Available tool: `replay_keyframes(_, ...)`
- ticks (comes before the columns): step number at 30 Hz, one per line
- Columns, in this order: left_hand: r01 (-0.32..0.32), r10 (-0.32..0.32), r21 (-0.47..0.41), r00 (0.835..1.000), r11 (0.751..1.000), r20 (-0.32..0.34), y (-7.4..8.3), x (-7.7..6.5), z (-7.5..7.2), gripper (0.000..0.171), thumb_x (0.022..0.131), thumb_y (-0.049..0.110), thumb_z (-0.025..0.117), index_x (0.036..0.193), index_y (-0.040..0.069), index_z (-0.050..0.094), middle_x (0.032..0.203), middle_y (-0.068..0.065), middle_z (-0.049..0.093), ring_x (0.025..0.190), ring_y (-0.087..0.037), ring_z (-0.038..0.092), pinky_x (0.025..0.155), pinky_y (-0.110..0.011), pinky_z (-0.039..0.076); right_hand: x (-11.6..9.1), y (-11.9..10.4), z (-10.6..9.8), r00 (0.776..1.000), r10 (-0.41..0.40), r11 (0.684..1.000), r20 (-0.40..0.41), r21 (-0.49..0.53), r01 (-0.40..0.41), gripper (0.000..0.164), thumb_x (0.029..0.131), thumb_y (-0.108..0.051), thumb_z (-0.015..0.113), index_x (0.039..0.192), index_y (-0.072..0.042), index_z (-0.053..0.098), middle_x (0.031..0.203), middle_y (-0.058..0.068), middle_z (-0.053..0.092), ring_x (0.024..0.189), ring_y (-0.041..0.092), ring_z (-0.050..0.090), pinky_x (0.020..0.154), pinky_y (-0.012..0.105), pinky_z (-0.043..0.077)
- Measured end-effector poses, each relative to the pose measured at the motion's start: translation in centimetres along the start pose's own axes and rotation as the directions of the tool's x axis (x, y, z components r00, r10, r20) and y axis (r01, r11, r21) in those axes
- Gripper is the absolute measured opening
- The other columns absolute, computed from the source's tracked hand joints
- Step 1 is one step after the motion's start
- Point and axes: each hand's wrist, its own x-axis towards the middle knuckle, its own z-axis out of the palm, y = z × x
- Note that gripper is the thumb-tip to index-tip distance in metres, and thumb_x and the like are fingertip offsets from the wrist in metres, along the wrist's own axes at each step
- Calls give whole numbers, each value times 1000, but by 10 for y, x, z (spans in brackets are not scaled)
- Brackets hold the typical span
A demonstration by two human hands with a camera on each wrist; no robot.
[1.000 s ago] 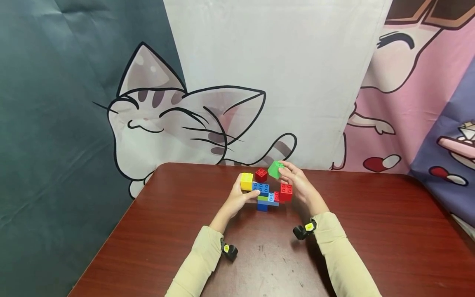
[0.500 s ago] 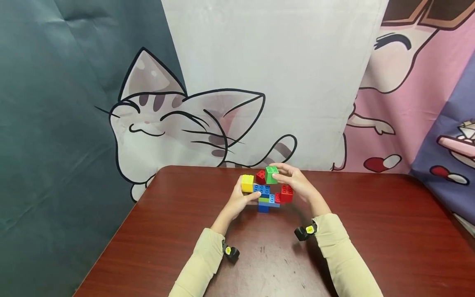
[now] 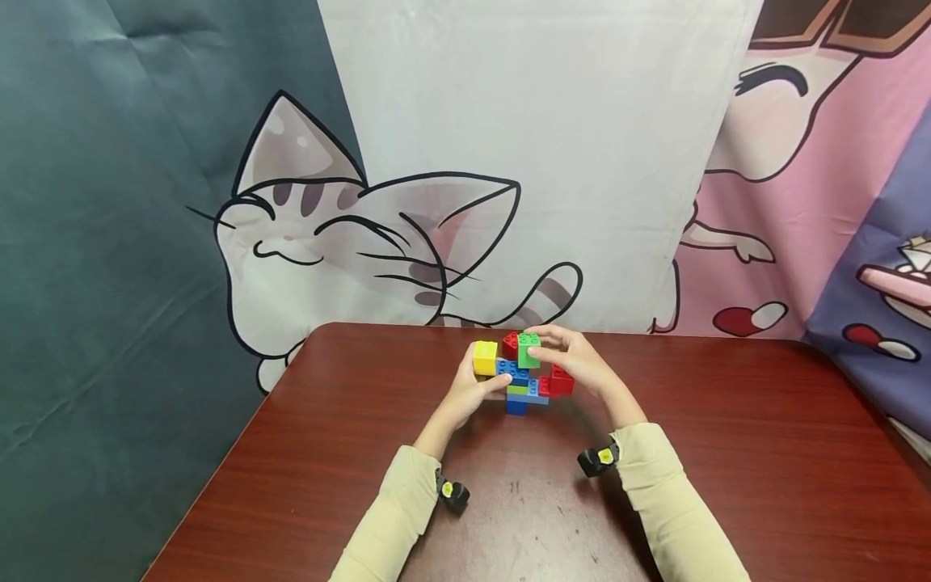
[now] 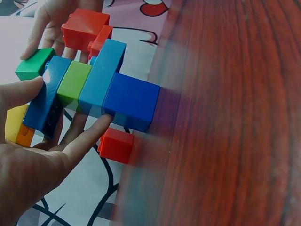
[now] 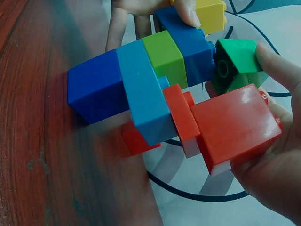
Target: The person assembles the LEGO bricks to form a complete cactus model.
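Observation:
My left hand holds a joined stack of toy building bricks, thumb over the long dark blue brick. A yellow brick sits on that brick's left end. Beneath come a lime brick, a light blue brick and a blue brick at the bottom. A small red brick and a larger red brick extend to the right. My right hand pinches a green brick, slightly tilted at the dark blue brick's studs. The right wrist view shows its hollow underside.
A loose red brick lies on the brown table behind the stack, partly hidden by the green one. Printed cloth with a cartoon cat hangs along the table's far edge.
My right hand has brought the green brick left and down from above the stack's right side, turning it more upright over the dark blue brick. My left hand keeps its hold nearly still.

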Motion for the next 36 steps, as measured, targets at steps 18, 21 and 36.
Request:
replay_keyframes(18, 20, -20, -18, 1000, 1000, 19, 9, -2, 1, 61, 89, 1, 65, 140, 7, 30, 109, -11, 51, 90, -14, 63, 92, -62, 49, -3, 6, 5, 994, -98, 993, -50, -66, 94, 40, 93, -23, 66, 131, -10, 60, 124, 20, 66, 112, 32, 65, 88, 38, 58)
replay_keyframes(21, 29, -29, -9, 999, 1000, 30, 12, -4, 1, 61, 89, 0, 64, 140, 4, 30, 109, -14, 52, 91, -15, 63, 93, -63, 48, -3, 8, 7, 992, -107, 992, -64, -77, 102, 39, 94, -22, 65, 130, -9, 59, 124, 20, 66, 111, 33, 66, 87, 34, 59)
replay_keyframes(36, 7, -7, -10, 1000, 1000, -4, 1, 0, -1, 59, 90, 4, 66, 138, 10, 33, 110, -15, 52, 91, -17, 65, 89, -58, 53, -3, 7, 14, 983, -170, 982, -69, 70, 175, 36, 89, -11, 70, 120, 1, 55, 108, 27, 68, 78, 7, 70, 75, 30, 61)
